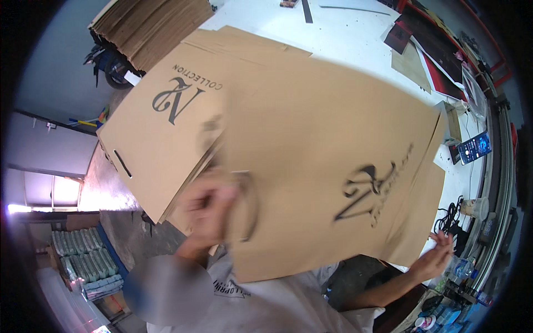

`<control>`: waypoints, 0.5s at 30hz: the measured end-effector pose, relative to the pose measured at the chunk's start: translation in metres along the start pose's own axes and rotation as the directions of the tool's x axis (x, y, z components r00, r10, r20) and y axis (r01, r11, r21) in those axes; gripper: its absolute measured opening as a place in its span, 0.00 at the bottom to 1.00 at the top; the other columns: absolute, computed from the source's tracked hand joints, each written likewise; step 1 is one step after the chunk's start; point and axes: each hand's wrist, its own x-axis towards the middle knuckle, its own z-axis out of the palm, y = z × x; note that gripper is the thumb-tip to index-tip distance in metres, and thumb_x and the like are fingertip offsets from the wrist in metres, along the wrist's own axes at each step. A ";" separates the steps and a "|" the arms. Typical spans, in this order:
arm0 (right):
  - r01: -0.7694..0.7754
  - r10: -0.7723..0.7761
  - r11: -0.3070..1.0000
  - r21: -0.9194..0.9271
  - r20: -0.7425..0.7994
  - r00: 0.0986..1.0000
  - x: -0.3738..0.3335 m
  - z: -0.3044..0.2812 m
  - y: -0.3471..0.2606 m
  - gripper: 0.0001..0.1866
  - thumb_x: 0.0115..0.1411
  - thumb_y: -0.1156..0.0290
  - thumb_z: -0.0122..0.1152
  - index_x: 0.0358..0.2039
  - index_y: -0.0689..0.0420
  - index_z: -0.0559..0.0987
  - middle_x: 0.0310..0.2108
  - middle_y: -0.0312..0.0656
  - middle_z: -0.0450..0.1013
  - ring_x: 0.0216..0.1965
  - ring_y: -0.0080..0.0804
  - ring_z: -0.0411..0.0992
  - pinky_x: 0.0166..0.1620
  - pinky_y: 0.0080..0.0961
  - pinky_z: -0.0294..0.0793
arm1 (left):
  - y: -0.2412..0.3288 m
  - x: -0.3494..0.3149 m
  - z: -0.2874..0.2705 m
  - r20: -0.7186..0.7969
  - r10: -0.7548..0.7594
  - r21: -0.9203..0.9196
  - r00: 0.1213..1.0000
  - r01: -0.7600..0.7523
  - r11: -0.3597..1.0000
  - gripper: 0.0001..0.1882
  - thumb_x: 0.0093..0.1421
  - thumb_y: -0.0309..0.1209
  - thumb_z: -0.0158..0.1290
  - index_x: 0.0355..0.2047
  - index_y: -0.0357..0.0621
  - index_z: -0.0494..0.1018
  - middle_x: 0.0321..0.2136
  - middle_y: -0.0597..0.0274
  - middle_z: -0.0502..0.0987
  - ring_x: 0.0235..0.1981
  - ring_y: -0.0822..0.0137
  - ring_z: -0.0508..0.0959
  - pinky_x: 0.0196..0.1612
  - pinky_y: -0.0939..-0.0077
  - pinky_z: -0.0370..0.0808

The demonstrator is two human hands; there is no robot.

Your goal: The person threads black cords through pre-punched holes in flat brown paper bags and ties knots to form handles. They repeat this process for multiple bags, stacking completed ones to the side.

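Hands, two: left hand [208, 208] blurred, seemingly gripping one cardboard sheet [327, 161]; right hand [436, 256] at edge.

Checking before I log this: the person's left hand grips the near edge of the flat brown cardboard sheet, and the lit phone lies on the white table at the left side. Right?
Not quite. In the head view the left hand does grip the cardboard sheet, but the lit phone lies on the white table at the right side, not the left.
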 end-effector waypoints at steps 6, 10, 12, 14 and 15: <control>0.146 0.055 0.288 -0.946 0.169 0.984 0.105 -0.074 0.121 0.33 0.65 0.57 0.66 0.60 0.71 0.73 0.46 0.61 0.79 0.45 0.49 0.78 0.55 0.38 0.74 | 0.074 0.037 -0.126 -0.551 0.132 0.199 0.824 -0.024 0.980 0.10 0.73 0.31 0.49 0.42 0.36 0.75 0.33 0.61 0.80 0.29 0.75 0.78 0.33 0.82 0.74; -0.075 0.392 0.315 -0.946 0.058 0.918 0.100 -0.066 0.136 0.20 0.60 0.63 0.70 0.44 0.68 0.84 0.32 0.58 0.80 0.36 0.48 0.80 0.42 0.41 0.77 | 0.046 0.064 -0.180 -0.651 -0.054 0.066 0.757 0.128 0.990 0.10 0.72 0.30 0.51 0.44 0.35 0.76 0.31 0.63 0.80 0.27 0.77 0.78 0.29 0.84 0.74; -0.117 0.371 0.368 -0.922 0.031 0.928 0.095 -0.068 0.142 0.16 0.59 0.65 0.70 0.39 0.68 0.84 0.30 0.55 0.80 0.33 0.46 0.80 0.39 0.39 0.76 | 0.029 0.077 -0.185 -0.698 -0.173 0.006 0.694 0.247 0.969 0.09 0.69 0.31 0.56 0.40 0.35 0.78 0.25 0.70 0.76 0.22 0.80 0.71 0.24 0.85 0.67; -0.127 0.342 0.418 -0.900 0.026 0.940 0.089 -0.074 0.153 0.14 0.59 0.67 0.69 0.36 0.67 0.84 0.29 0.54 0.80 0.31 0.45 0.79 0.37 0.38 0.76 | -0.006 0.079 -0.238 -0.615 -0.192 0.076 0.765 0.300 0.951 0.10 0.66 0.33 0.60 0.36 0.36 0.79 0.22 0.73 0.72 0.19 0.81 0.65 0.23 0.85 0.60; -0.111 0.312 0.433 -0.895 0.033 0.949 0.090 -0.083 0.161 0.14 0.59 0.68 0.69 0.36 0.68 0.83 0.28 0.53 0.81 0.30 0.44 0.80 0.37 0.38 0.76 | -0.008 0.078 -0.237 -0.580 -0.187 0.186 0.793 0.353 0.917 0.11 0.66 0.34 0.60 0.34 0.37 0.79 0.21 0.73 0.72 0.19 0.81 0.65 0.23 0.85 0.59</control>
